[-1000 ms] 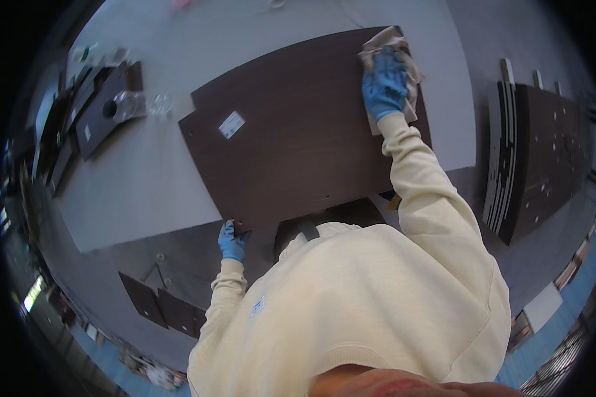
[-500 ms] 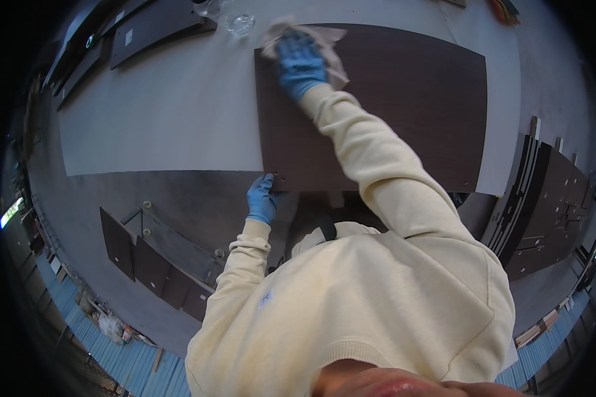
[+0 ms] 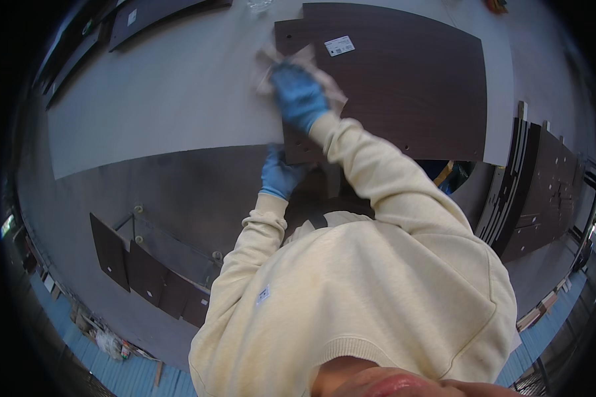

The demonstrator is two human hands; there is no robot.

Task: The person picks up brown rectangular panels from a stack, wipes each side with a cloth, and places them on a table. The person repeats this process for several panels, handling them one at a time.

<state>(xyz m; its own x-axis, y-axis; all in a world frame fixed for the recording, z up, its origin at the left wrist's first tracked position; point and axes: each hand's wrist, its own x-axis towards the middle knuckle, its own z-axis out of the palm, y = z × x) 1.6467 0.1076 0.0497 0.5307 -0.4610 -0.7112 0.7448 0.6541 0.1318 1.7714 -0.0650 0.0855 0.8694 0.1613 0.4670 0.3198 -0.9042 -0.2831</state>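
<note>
A dark brown wooden panel [image 3: 404, 86] lies flat in front of me, with a white label [image 3: 339, 45] near its far left part and small holes near its corners. My right hand [image 3: 299, 96], in a blue glove, is closed on a crumpled pale pinkish cloth [image 3: 321, 83] at the panel's left edge. Both hand and cloth are somewhat blurred. My left hand [image 3: 281, 175], also blue-gloved, grips the near left corner of the panel. One finger points up along the side edge; the other fingers are partly hidden.
The panel rests on a large pale surface [image 3: 165, 106]. More dark panels [image 3: 155, 16] lie at the far left. A wheeled rack [image 3: 136, 221] with brown boards [image 3: 149, 274] is at the lower left. Stacked panels [image 3: 543, 192] stand on the right.
My right hand and the cloth have moved nearer along the panel's left edge, and the white label shows now. My left hand has shifted slightly at the corner. The whole view has tilted.
</note>
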